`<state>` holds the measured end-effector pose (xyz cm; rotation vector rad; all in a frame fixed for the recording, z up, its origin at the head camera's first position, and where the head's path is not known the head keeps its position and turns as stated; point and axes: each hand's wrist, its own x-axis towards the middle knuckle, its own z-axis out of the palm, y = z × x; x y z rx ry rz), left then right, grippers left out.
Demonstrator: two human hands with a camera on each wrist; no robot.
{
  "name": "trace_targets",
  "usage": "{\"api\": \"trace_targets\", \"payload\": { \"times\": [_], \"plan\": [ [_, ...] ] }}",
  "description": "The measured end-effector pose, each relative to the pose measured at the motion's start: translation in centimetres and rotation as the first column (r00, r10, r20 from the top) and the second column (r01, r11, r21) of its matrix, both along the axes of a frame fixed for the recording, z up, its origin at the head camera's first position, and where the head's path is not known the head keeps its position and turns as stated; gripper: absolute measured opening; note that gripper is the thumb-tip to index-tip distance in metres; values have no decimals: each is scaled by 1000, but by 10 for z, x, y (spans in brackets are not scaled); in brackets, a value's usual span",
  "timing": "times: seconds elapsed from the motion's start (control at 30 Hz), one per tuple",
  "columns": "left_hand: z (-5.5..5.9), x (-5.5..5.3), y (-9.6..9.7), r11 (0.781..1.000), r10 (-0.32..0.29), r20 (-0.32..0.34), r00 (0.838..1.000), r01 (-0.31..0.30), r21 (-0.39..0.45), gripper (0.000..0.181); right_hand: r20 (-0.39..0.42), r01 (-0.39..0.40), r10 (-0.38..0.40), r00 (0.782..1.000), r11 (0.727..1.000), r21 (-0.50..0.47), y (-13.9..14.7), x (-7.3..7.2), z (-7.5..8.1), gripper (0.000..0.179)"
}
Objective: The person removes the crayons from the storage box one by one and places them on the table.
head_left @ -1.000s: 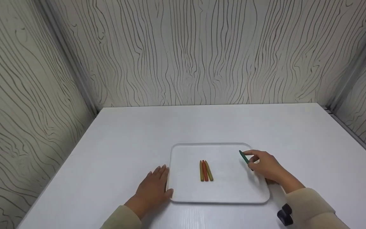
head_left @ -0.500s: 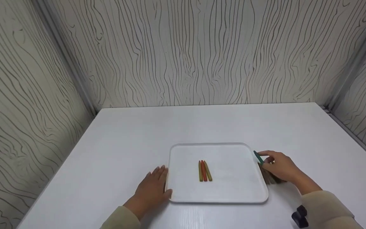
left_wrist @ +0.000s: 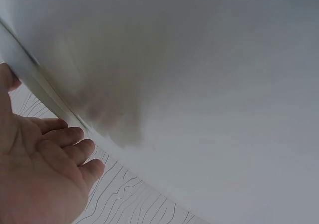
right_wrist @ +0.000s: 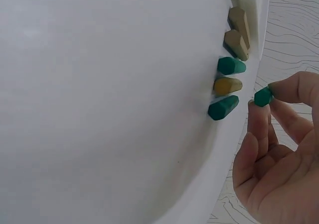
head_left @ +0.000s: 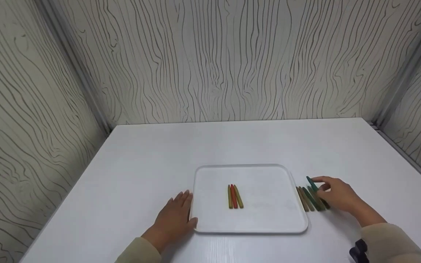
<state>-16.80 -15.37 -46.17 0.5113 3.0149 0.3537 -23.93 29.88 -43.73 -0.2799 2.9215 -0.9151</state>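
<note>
My right hand [head_left: 339, 194] pinches a green crayon [head_left: 311, 183] between thumb and fingertips, just over a row of crayons on the table right of the white tray [head_left: 270, 199]. In the right wrist view that row holds two tan crayons [right_wrist: 236, 46], two green ones [right_wrist: 224, 107] and a yellow one [right_wrist: 227, 86]. Inside the tray lie a red crayon [head_left: 234, 197] and two olive-yellow crayons [head_left: 230, 197], close together. My left hand [head_left: 173, 220] lies flat against the tray's left edge, fingers extended, with its thumb at the rim.
The white table [head_left: 210, 142] meets a wood-grain patterned panel [head_left: 210, 62] at the back. Similar panels rise on the left and right. A small dark device [head_left: 359, 250] is by the right sleeve.
My right hand has carried the green crayon rightward from over the tray to above the row beside it, which shows more fully now. The left hand stays in place.
</note>
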Motion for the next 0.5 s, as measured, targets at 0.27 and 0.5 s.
{"api": "trace_targets", "payload": {
  "times": [0.27, 0.5],
  "plan": [
    [-2, -1, 0, 1000, 9, 3, 1000, -9, 11, 70, 19, 24, -25, 1000, 1000, 18, 13, 2, -5, 43],
    [-2, -2, 0, 1000, 15, 13, 1000, -15, 9, 71, 39, 22, -24, 999, 999, 40, 19, 5, -8, 43]
  ]
}}
